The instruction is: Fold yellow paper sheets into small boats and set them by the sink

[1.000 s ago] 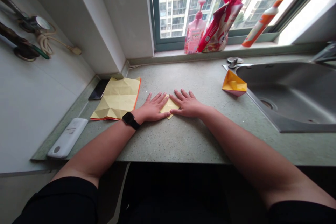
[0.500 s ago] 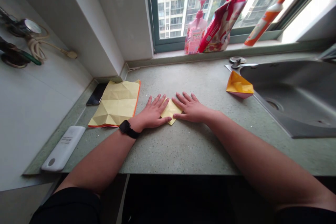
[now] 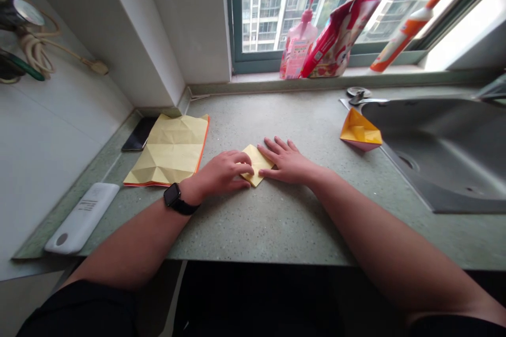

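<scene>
A small folded yellow paper (image 3: 256, 164) lies on the speckled green countertop (image 3: 276, 210) between my hands. My left hand (image 3: 221, 172), with a black watch on the wrist, has its fingers curled and pinches the paper's left edge. My right hand (image 3: 288, 160) lies flat with fingers spread, pressing the paper's right side down.
A stack of creased yellow and orange sheets (image 3: 169, 150) lies to the left, by a dark phone (image 3: 138, 134) and a white remote-like device (image 3: 81, 218). A folded orange paper piece (image 3: 359, 130) sits by the steel sink (image 3: 446, 147). Bottles and a red bag stand on the windowsill.
My left hand's fingers went from flat and spread to curled on the paper's left edge. My right hand stayed flat. The view shifted slightly.
</scene>
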Action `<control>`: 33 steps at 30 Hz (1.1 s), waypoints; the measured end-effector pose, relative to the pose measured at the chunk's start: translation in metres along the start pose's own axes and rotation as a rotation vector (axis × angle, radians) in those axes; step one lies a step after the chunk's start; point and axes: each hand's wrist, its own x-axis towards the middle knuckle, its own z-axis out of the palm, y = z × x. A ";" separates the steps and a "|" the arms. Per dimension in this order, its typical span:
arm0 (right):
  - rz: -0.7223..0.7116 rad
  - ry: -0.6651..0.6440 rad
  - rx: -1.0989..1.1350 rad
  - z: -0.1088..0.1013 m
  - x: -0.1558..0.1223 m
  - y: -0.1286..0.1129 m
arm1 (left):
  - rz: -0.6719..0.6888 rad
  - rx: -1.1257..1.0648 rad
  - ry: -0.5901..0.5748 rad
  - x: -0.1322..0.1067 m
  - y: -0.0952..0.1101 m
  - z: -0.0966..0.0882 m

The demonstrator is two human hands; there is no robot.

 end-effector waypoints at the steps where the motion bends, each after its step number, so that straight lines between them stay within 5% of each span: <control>1: 0.003 0.004 0.000 -0.001 0.000 0.000 | -0.005 -0.011 -0.007 0.000 0.000 0.000; 7: 0.028 0.123 0.096 -0.023 -0.003 -0.008 | -0.052 -0.087 0.031 0.001 -0.007 0.002; 13: -0.305 0.282 0.220 -0.039 -0.008 -0.021 | -0.057 -0.110 0.151 0.002 -0.015 0.007; 17: -0.366 0.346 0.173 -0.028 -0.004 -0.022 | -0.030 -0.144 0.262 0.003 -0.013 0.007; 33: -0.286 0.256 0.165 -0.023 -0.002 -0.016 | -0.095 -0.096 0.254 0.001 -0.017 0.012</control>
